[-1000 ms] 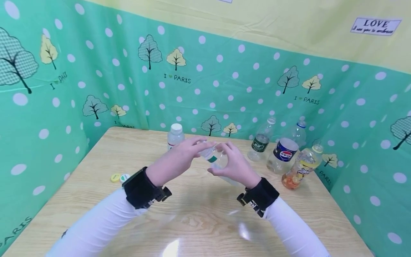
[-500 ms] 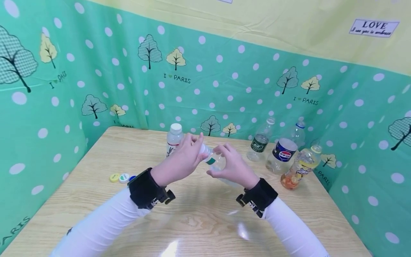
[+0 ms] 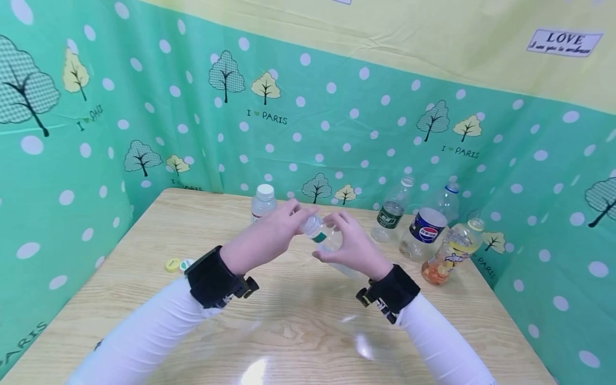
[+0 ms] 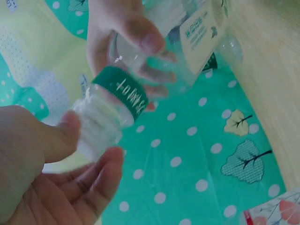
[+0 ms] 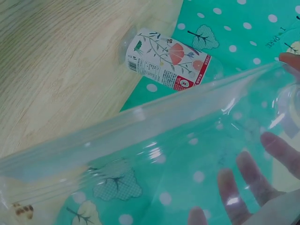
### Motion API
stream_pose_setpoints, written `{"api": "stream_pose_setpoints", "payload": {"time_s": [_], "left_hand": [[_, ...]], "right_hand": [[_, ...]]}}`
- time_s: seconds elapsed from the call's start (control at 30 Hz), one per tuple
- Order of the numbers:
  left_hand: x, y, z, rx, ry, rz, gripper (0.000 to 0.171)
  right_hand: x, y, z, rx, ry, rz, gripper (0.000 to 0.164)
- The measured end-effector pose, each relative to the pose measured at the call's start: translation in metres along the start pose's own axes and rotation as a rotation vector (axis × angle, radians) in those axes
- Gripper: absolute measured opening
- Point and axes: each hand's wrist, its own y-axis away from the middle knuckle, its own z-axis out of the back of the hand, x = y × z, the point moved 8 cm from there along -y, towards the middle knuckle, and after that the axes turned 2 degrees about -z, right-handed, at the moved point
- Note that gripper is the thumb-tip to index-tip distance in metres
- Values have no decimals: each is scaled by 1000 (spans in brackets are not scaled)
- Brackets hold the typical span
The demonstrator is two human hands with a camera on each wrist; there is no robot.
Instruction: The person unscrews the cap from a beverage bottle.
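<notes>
A clear plastic bottle (image 3: 331,243) is tilted in the air between both hands, its neck end toward the left hand. My right hand (image 3: 355,243) holds it round the body; through the clear wall (image 5: 154,145) the fingers show in the right wrist view. My left hand (image 3: 269,235) has thumb and fingers around the translucent, ribbed end of the neck (image 4: 96,129), beyond a green band (image 4: 123,91) with white lettering. Whether that end is a separate cap I cannot tell. Behind the left hand stands a white-capped bottle (image 3: 264,201) with a floral label (image 5: 168,61).
Several bottles stand at the back right: one with a dark green label (image 3: 390,214), a Pepsi bottle (image 3: 427,230) and a yellow-labelled bottle (image 3: 452,254). A yellow cap (image 3: 172,265) and a white cap (image 3: 186,265) lie left on the wooden table (image 3: 289,331).
The left hand turned and lifted its fingers off the neck half a second ago, then came back round it. The right hand and bottle stayed nearly still. A blue cap is hidden again behind the left wrist.
</notes>
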Motion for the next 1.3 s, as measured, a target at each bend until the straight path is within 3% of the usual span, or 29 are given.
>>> {"api": "stream_pose_setpoints", "payload": {"time_s": [0.07, 0.1, 0.17, 0.23, 0.37, 0.5, 0.67, 0.8, 0.9, 1.03, 1.1, 1.3], "left_hand": [[5, 0, -6, 11, -5, 91, 17], [7, 1, -8, 14, 2, 141, 16], [12, 2, -11, 7, 12, 227, 25], [12, 2, -11, 0, 9, 260, 31], [8, 1, -9, -5, -5, 215, 44], [1, -1, -4, -5, 16, 101, 55], [-6, -3, 4, -42, 28, -29, 56], [-2, -5, 3, -51, 5, -9, 45], [1, -5, -2, -61, -78, 47, 29], [5, -4, -7, -86, -158, 149, 35], [6, -4, -8, -103, -144, 179, 35], [-1, -6, -9, -99, -50, 123, 38]], "right_hand": [[1, 0, 1, -3, 21, 4, 63], [1, 0, 1, -6, 33, 6, 64], [1, 1, 1, -7, 53, 7, 63], [0, 2, 0, -7, 62, 8, 63], [-2, 3, 0, -15, 52, 12, 63], [-2, 4, 3, -37, 9, 19, 63], [-3, 4, 8, -50, -17, 15, 62], [-4, 3, 6, -29, -9, 18, 60], [-4, 3, 5, -31, 4, 22, 59], [-5, 3, 4, -28, 35, 18, 59], [-6, 4, 3, -20, 50, 9, 59], [-7, 5, 2, -28, 40, 2, 62]]}}
